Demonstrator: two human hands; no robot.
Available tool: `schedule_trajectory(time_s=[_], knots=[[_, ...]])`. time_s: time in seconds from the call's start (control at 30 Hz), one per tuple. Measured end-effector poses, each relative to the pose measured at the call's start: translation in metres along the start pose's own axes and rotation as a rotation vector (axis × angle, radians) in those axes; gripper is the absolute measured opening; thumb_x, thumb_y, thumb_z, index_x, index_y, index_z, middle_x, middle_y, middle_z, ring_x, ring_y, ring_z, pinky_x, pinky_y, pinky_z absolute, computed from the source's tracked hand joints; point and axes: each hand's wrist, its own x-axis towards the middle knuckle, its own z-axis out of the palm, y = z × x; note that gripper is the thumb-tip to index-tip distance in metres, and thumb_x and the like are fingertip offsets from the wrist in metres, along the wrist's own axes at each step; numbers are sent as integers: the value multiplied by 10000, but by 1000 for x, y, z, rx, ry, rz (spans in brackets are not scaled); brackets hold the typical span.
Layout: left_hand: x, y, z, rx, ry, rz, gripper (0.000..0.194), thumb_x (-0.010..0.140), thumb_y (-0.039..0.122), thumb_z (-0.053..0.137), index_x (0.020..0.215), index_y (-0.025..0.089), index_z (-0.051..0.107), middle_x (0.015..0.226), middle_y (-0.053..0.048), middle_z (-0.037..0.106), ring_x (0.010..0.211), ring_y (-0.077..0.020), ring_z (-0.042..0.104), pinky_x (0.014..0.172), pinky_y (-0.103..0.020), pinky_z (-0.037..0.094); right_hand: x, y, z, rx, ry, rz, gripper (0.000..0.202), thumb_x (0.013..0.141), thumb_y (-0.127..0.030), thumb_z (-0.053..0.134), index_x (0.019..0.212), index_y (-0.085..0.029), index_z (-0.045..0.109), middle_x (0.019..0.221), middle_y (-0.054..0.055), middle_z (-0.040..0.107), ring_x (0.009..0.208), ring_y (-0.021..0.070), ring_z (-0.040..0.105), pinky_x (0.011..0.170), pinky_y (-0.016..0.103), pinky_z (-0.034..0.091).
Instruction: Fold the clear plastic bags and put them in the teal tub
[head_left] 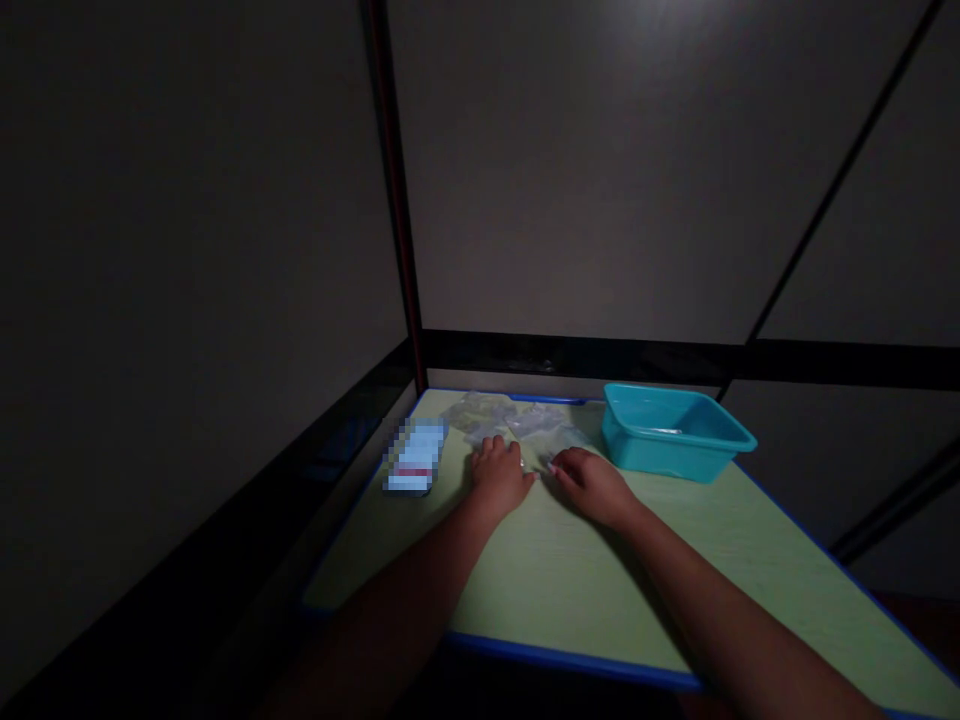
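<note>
Left hand [501, 477]: bare, at my six o'clock
Right hand [598, 488]: bare, at my four o'clock
Forearms [690, 575]: I see both uncovered, tapering toward the wrists [631, 515]

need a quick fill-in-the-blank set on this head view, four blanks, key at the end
1. The green table has a ____ edge.
2. The phone lies to the ____ of the left hand.
3. The turquoise bin stands to the ____ of the right hand.
4. The crumpled clear plastic lies closer to the table's ____ edge than to its near one.

Missing words: blue; left; right; far.
</note>
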Motion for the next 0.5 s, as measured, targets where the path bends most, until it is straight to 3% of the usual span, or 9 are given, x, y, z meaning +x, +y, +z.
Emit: schedule_trajectory(time_s=[0.23, 0.4, 0.5], knots=[[9, -16, 7, -141, -13, -40, 350, 815, 345, 554, 1100, 143, 536, 1148, -148, 539, 1084, -263, 490, 909, -343, 379, 0, 11, 7, 150, 15, -73, 279, 865, -313, 436, 817, -139, 649, 777, 76, 639, 685, 155, 539, 624, 243, 366], [16, -30, 9, -276, -58, 19, 75, 784, 175, 548, 792, 135, 611, 908, -142, 620, 970, -273, 552, 852, -350, 382, -1, 14, 9, 178, -4, -105, 264, 857, -309, 460, 777, -142, 648, 749, 73, 650, 661, 144, 531, 615, 237, 356], [21, -38, 3, -438, -59, 39, 118, 759, 148, 541, 641, 156, 553, 742, -88, 608, 817, -240, 578, 747, -326, 402, -2, 15, 8, 188, 0, -111, 241, 849, -294, 476, 784, -144, 653, 744, 68, 652, 646, 139, 523, 602, 236, 346]])
